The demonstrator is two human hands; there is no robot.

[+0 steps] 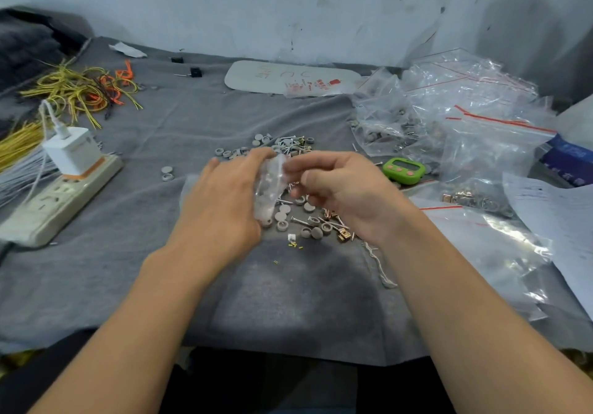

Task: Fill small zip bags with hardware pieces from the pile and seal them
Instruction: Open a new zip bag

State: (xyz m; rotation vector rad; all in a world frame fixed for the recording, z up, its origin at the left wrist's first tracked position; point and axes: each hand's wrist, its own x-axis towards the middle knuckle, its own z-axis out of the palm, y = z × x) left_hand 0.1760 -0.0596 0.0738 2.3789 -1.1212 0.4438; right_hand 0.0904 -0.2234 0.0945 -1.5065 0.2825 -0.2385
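Clear plastic, the small zip bag [271, 185] sat mid-frame, gripped in the left hand [224, 201], seemingly unsealed; the right hand [337, 189] curled at its mouth, its hold unclear. Plenty of the grey-and-brass hardware pile [308, 219] lay unbagged beneath.

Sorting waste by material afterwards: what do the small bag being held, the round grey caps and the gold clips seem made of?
Small bag: thin clear plastic film, glossy, crinkled with glare.
Round grey caps: probably moulded plastic, matt, evenly grey, some hollow underneath.
Gold clips: likely plated sheet metal, shiny, with bent edges.
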